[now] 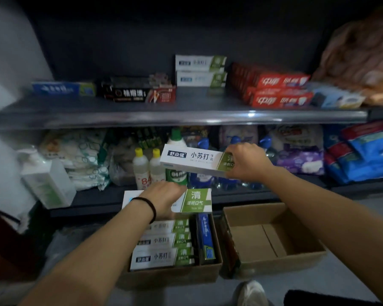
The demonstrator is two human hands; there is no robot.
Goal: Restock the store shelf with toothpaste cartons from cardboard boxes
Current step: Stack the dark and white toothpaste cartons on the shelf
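My right hand (244, 162) grips the green end of a white-and-green toothpaste carton (190, 159), held level in front of the lower shelf. My left hand (161, 198) lies over a second white-and-green carton (197, 200) just above the full cardboard box (170, 276), fingers closed on it. Inside that box lie several more white-and-green cartons (161, 257) and a blue one (205, 235). On the upper shelf (179, 114) two matching cartons (200, 70) are stacked at the back centre.
The upper shelf also carries a blue carton (62, 89), black cartons (137, 92) and red cartons (279, 91). Bottles (148, 166) and bagged goods crowd the lower shelf. An empty cardboard box (272, 237) sits right of the full one. A shoe (251, 292) shows below.
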